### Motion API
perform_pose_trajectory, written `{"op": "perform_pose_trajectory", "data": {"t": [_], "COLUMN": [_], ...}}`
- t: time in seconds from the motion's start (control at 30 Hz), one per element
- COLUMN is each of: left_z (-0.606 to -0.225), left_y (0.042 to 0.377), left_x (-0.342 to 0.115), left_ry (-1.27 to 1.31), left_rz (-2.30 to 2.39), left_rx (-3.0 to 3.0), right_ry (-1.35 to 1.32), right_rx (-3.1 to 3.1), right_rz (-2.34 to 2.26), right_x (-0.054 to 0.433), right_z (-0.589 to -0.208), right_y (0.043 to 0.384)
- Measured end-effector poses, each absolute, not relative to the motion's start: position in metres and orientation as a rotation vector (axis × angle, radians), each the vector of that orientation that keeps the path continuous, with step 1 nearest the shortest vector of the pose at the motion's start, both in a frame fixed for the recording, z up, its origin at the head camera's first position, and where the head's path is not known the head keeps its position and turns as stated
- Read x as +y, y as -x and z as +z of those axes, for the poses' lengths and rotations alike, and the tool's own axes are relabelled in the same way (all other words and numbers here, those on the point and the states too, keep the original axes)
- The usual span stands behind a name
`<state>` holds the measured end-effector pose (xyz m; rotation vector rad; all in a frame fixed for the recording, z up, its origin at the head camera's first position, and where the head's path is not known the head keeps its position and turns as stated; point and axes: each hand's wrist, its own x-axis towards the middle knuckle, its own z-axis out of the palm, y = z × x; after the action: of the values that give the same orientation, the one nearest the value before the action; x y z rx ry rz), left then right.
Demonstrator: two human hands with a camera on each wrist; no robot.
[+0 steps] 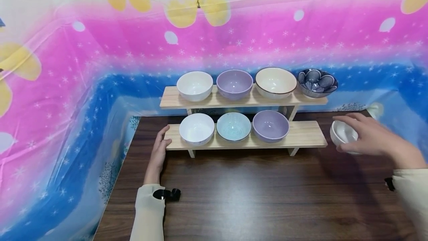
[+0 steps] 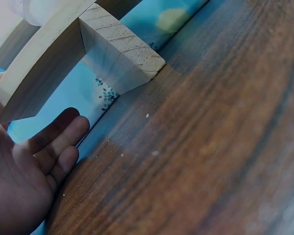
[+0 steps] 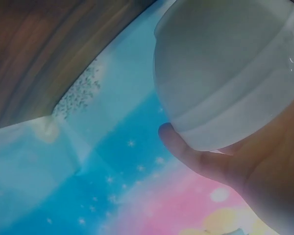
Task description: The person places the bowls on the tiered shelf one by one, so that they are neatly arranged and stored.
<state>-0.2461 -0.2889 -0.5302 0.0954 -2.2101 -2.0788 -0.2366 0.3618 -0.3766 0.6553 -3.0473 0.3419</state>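
Note:
At the right of the two-tier wooden shelf (image 1: 305, 134), my right hand (image 1: 371, 135) grips a small white bowl (image 1: 344, 133) by its rim, thumb on the near side and fingers over the far side. Up close in the right wrist view, the white bowl (image 3: 225, 73) shows its smooth outer wall, with the thumb (image 3: 196, 159) against its edge. My left hand (image 1: 160, 151) holds the left end of the lower board between thumb and index finger. The other fingers of the left hand (image 2: 24, 181) extend below the board in the left wrist view.
The lower tier carries a white bowl (image 1: 196, 129), a light blue bowl (image 1: 233, 127) and a purple bowl (image 1: 271, 126). Above stand a white bowl (image 1: 195, 86), a purple bowl (image 1: 234, 84), a cream brown-rimmed bowl (image 1: 275, 82) and a dark patterned bowl (image 1: 317, 83). Patterned cloth (image 1: 200, 44) hangs behind the table (image 1: 234, 196).

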Motion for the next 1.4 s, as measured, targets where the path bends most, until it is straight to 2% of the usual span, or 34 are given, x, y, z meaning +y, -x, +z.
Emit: {"op": "perform_pose_trajectory", "data": {"t": [0.7, 1.4], "left_z": [-0.531, -0.528], "left_y": [0.246, 0.245], "left_x": [-0.289, -0.288], "left_ry": [-0.134, -0.105], "left_rz": [-2.095, -2.088], "left_rx": [-2.197, -2.228], "right_ry": [-0.841, -0.795], "right_rx": [-3.069, -3.135], "right_rz": [0.452, 0.432], "right_x": [0.292, 0.264], "right_z": [-0.375, -0.388], "right_y": [0.274, 0.275]}}
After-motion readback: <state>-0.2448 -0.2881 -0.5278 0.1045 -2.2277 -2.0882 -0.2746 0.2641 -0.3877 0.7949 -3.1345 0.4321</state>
